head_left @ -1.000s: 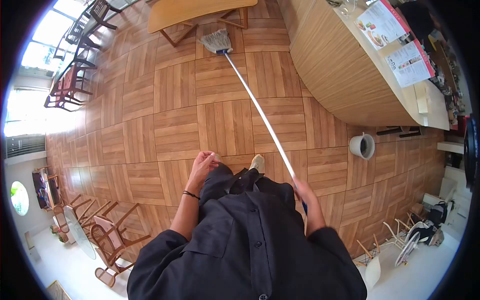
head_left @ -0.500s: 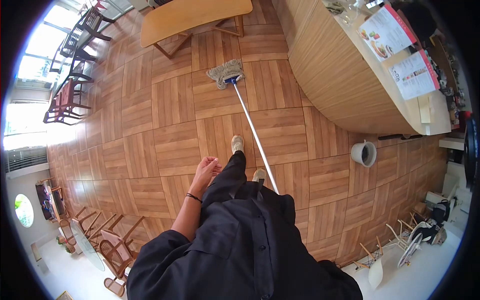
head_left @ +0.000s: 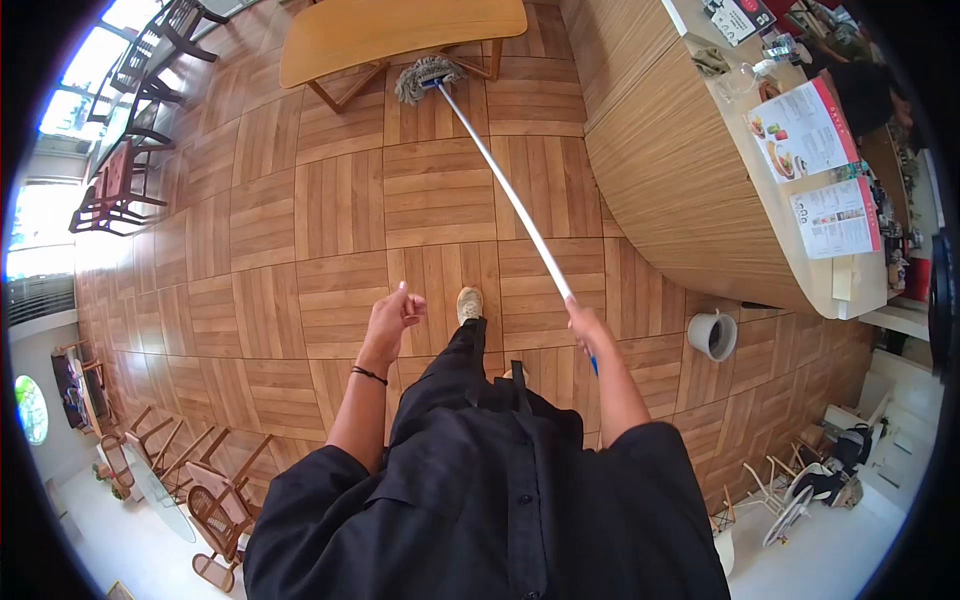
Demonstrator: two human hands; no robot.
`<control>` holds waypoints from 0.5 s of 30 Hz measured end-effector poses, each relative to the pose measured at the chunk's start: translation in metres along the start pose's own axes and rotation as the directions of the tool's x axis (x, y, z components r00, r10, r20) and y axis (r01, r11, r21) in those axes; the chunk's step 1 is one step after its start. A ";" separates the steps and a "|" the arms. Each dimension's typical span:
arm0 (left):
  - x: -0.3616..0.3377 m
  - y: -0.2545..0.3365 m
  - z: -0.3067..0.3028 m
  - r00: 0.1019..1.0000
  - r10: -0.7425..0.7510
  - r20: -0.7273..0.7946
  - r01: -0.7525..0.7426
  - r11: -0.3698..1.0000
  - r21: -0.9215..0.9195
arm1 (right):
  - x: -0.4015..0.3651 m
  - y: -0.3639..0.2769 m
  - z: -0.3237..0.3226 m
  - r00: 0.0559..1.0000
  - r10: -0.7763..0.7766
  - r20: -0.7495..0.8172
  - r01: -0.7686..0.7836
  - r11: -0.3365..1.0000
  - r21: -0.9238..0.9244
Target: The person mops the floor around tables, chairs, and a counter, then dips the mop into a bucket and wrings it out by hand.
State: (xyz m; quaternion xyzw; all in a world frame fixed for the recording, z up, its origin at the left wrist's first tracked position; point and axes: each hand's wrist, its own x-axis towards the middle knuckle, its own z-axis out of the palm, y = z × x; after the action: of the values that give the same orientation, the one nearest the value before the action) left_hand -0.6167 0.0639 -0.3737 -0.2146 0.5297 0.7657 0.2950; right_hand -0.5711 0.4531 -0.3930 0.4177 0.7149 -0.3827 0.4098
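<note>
A mop with a long white handle (head_left: 510,190) slants across the wooden floor. Its grey string head (head_left: 428,78) lies on the floor beside the legs of a wooden table (head_left: 400,38). My right hand (head_left: 588,325) is wrapped round the upper part of the handle, near its blue end. My left hand (head_left: 395,322), with a dark band at the wrist, hangs in the air over the floor, its fingers loosely curled and touching nothing; I can see nothing in it.
A curved wooden counter (head_left: 670,170) with menus (head_left: 800,130) stands on the right, and a grey bucket (head_left: 712,336) sits below it. Chairs line the left side (head_left: 118,190) and lower left (head_left: 215,515). Part of a person shows behind the counter.
The mop head has moved forward to the table's legs. My right hand has come into view on the handle. My left hand has shifted slightly left and forward.
</note>
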 end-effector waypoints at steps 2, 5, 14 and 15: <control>-0.022 0.014 0.014 0.968 0.116 0.221 0.014 0.859 -0.511 | 0.009 -0.016 -0.009 1.000 0.004 0.021 -0.005 0.999 0.038; -0.066 0.049 0.066 0.920 0.255 0.299 0.029 0.715 -0.699 | 0.001 0.020 -0.010 0.998 -0.049 -0.029 0.050 0.998 0.023; -0.127 -0.016 0.123 0.848 0.340 0.406 0.121 0.622 -0.774 | -0.044 0.292 -0.010 0.953 -0.165 -0.255 0.113 0.972 -0.208; -0.132 -0.028 0.127 0.850 0.328 0.412 0.132 0.625 -0.769 | -0.054 0.337 -0.006 0.939 -0.167 -0.301 0.106 0.972 -0.210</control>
State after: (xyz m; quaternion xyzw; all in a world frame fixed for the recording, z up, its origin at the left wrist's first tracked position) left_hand -0.5023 0.1610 -0.2641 -0.0760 0.0607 0.9607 0.2601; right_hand -0.2484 0.5634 -0.4110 0.3818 0.8320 -0.2682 0.3000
